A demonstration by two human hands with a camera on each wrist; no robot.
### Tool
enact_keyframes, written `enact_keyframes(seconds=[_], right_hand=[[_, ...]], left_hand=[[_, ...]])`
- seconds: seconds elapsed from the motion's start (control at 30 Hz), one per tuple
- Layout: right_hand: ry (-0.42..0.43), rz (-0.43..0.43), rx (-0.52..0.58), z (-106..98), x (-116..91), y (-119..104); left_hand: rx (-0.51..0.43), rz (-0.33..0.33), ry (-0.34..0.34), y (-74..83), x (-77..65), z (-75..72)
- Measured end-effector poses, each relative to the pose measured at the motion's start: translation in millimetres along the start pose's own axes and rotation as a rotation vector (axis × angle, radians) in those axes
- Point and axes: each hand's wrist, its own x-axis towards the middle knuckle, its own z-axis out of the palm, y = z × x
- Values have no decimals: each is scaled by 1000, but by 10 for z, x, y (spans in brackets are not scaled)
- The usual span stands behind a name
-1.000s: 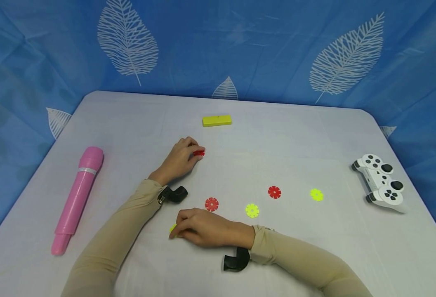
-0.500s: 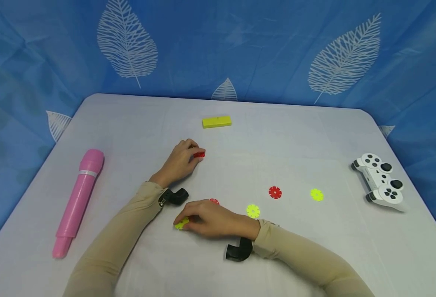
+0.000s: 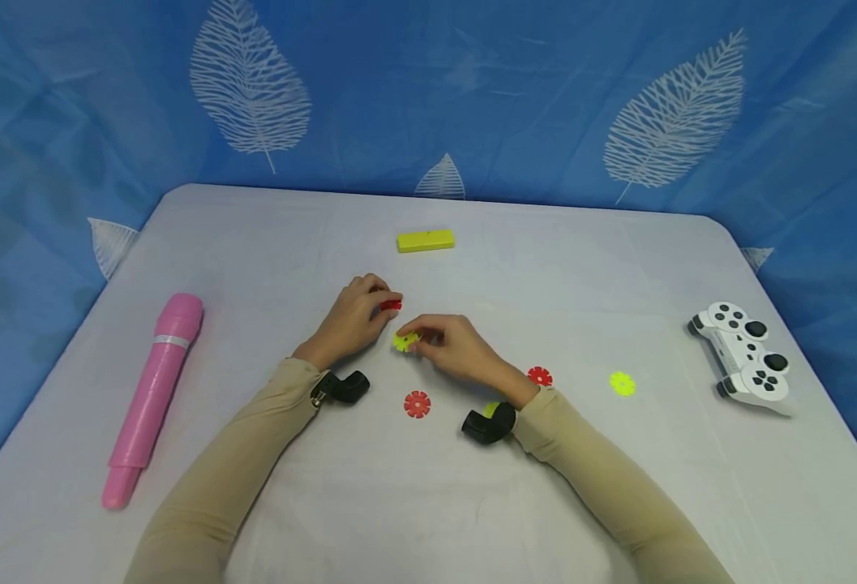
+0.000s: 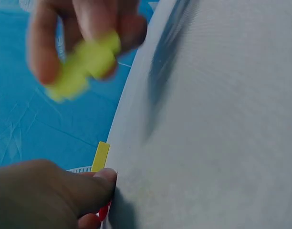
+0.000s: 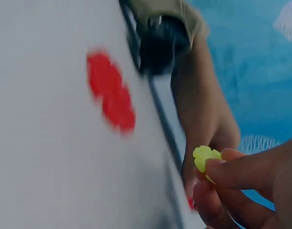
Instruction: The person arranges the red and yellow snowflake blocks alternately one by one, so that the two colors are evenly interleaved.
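Between thumb and fingers, my left hand (image 3: 353, 318) pinches a red notched plastic disc (image 3: 392, 305) low over the white table. My right hand (image 3: 456, 347) holds a yellow-green notched disc (image 3: 405, 341) by its edge, just right of and nearer than the left fingertips. In the left wrist view this yellow-green disc (image 4: 84, 64) is blurred and raised above the table. A red disc (image 3: 417, 404) lies flat in front of the hands. Another red disc (image 3: 540, 376) sits beside the right wrist, and a yellow-green disc (image 3: 490, 409) is partly hidden under the wrist camera.
A further yellow-green disc (image 3: 623, 384) lies to the right. A white game controller (image 3: 745, 357) rests near the right edge, and a pink microphone-shaped tube (image 3: 154, 397) near the left. Behind the hands is a yellow bar (image 3: 426, 241). Blue leaf-print cloth (image 3: 516, 97) surrounds the table.
My right hand has picked up the yellow-green disc from the near left and carried it away from me and rightward, close to the left hand. The left hand has stayed in place.
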Motion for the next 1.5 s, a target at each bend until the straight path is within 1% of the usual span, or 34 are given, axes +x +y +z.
enact_keyframes(seconds=[0.1,0.2,0.33,0.53,0.63,0.83,0.97,1.1,1.27,1.37,1.5], right_hand=[[52,88,-4,-68,75,127],[79,168,19,-116,155,213],[102,215,31,-157,287,252],[118,235,25,-187,462,207],[122,252,1,-188,515,163],[109,278,-132,-169,574,83],[93,294,-201,-147,590,54],[91,308,-247,-123,585,39],[102,328,-284,-106,567,18],[114,319,-298,-93,557,24],[121,300,-289,-78,554,37]], left_hand=[[-13,-3,-1,-4,-11,1],[-14,-10,-11,-4,-10,5],[-14,-19,-18,-4,0,-2],[-9,-18,-23,-10,19,-5],[-3,-21,-25,-8,20,-7],[-1,-27,-28,-7,19,3],[2,-31,-24,-8,17,5],[-4,-27,-21,-8,9,2],[-16,-27,-18,-15,15,-7],[-20,-23,-14,-19,14,-10],[-30,-17,-5,-19,6,-17]])
